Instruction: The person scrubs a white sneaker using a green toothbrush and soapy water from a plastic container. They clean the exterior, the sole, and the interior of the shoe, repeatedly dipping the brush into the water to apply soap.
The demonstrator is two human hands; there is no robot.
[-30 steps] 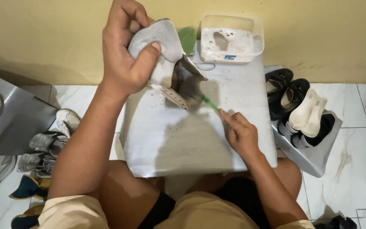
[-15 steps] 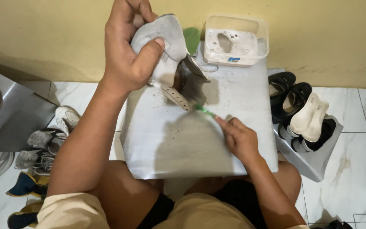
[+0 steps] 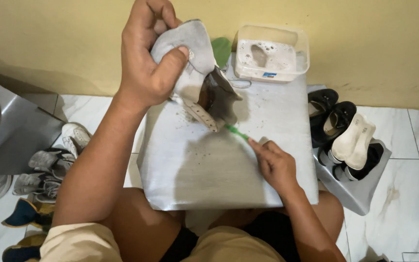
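— Head view first: where is the shoe, and how would you say it handles?

— A grey shoe (image 3: 190,58) is held up over the far edge of the tabletop (image 3: 209,174), at about 11 o'clock from the tabletop's middle. It looks light and soft to me: the upper folds under the grip, and the pale sole edge (image 3: 202,115) seems the only stiff part. If it is wet, as the foamy water suggests, it may be a little slippery.

— Where is a good hold on it?

— Around the heel and collar, I judge, where the left hand (image 3: 146,68) has it now. That leaves the opening and the sole free.

— And the fingers of that hand?

— Curled tight around the shoe, thumb pressed across the grey cloth, other fingers hidden behind it.

— What about the other hand?

— The right hand (image 3: 275,165) rests low at about 4 o'clock from the shoe, fingers closed on a thin green brush (image 3: 236,132). Its far end reaches up to the shoe's underside; whether it touches, I cannot tell.

— Anything else close by?

— A clear plastic tub (image 3: 301,41) of soapy water stands at 1 o'clock on the tabletop, a green thing (image 3: 221,48) just beside it. Dark shoes and pale soles (image 3: 347,136) lie at 3 o'clock, more shoes (image 3: 49,167) on the floor at 9 o'clock.
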